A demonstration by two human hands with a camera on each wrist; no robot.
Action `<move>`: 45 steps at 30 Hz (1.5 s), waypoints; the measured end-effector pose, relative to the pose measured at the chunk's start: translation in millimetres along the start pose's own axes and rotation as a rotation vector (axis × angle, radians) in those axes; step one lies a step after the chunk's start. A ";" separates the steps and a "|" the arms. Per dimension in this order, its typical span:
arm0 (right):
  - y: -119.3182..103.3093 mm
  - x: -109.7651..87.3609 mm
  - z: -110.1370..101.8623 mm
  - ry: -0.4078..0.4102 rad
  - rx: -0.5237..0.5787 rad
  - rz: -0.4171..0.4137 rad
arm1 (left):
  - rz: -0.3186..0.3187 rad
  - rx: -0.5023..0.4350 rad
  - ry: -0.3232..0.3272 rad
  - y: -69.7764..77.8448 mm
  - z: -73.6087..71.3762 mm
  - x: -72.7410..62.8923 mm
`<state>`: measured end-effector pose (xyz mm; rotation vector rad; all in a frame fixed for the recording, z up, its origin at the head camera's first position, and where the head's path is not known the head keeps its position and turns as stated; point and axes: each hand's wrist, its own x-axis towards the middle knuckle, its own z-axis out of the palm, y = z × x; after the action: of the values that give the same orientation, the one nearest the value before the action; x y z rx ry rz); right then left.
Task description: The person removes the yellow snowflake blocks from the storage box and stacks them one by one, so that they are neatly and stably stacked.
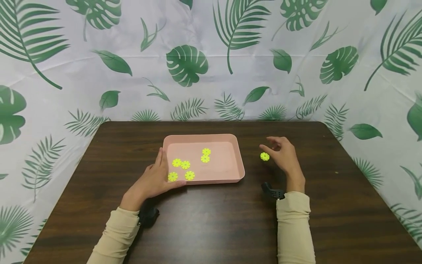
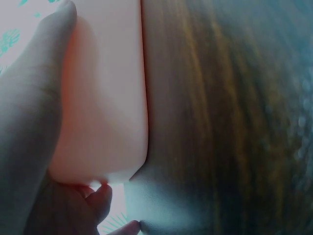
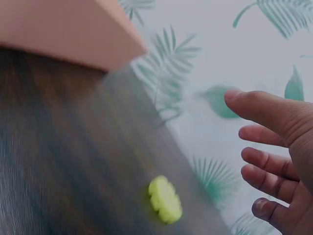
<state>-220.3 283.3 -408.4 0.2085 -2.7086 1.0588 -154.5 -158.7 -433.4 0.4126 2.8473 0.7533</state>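
My left hand (image 1: 155,176) holds the near left corner of a shallow pink tray (image 1: 227,177), its thumb along the near rim and its fingers at the left side. Several yellow notched plastic discs (image 1: 189,175) lie in the tray, most towards its left side. To the right of the tray, my right hand (image 1: 284,154) is over the table with its fingers parted and nothing between them. A single yellow notched disc (image 3: 165,199) lies just below its thumb in the head view; the right wrist view shows it apart from the fingers.
A dark wood-grain table (image 1: 211,220) bears the tray. Behind it and at both sides hangs a white cloth (image 1: 148,80) printed with green leaves. Black wrist straps (image 1: 273,191) sit at the cream sleeves (image 1: 293,220).
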 end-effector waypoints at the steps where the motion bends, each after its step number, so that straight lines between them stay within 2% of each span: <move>1: -4.4 0.8 0.2 0.005 0.005 -0.010 | 0.000 -0.002 0.000 -0.1 -0.2 0.1; 10: -45.2 6.8 13.0 0.014 0.076 -0.071 | -0.001 -0.014 -0.002 -1.6 0.2 0.3; 28: -101.6 19.9 62.8 -0.084 0.189 -0.160 | 0.019 -0.012 0.013 -6.2 0.2 3.0; 36: -122.5 22.0 89.0 -0.154 0.218 -0.161 | 0.006 -0.015 -0.003 -5.0 -0.1 2.0; 45: -147.1 22.5 116.8 -0.295 0.189 -0.261 | 0.004 -0.009 -0.012 -5.2 -0.8 3.1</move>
<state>-229.1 95.2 -390.3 0.7845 -2.7216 1.2877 -158.7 -162.4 -435.6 0.4197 2.8315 0.7609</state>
